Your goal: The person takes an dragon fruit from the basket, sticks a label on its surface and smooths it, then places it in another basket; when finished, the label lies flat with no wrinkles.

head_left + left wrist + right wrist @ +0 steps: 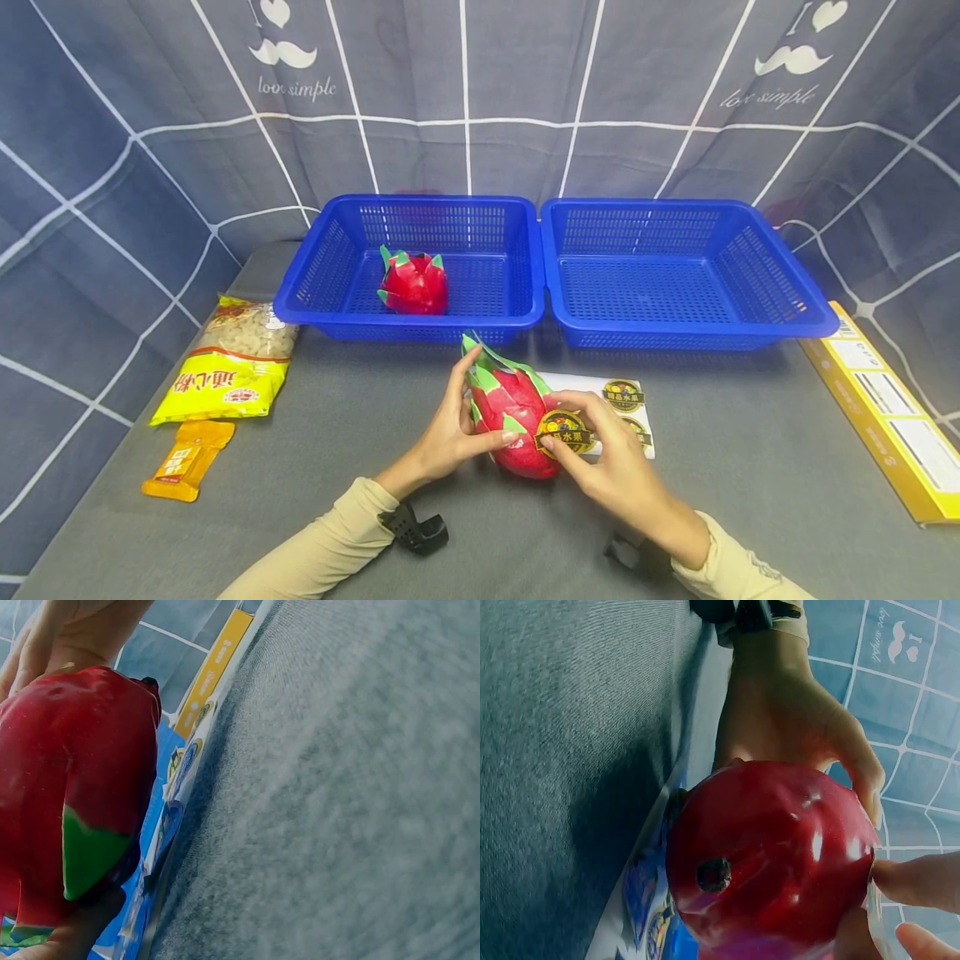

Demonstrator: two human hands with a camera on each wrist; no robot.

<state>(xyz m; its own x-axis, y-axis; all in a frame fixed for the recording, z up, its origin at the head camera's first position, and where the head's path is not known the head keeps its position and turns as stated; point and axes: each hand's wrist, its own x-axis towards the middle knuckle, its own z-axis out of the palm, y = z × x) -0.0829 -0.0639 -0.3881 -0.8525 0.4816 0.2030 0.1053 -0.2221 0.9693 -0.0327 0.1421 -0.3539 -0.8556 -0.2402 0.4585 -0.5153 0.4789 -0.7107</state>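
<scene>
We're holding the dragon fruit [513,408] by its left side with our left grip [448,425], leafy end pointing toward the baskets [408,321], and our right grip [611,450] is pinching a sticker [564,427] over its right side, maybe touching.

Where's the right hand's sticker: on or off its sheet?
Off: the right hand holds the sticker at the dragon fruit, apart from the sheet; whether it's stuck there I can't tell.
</scene>
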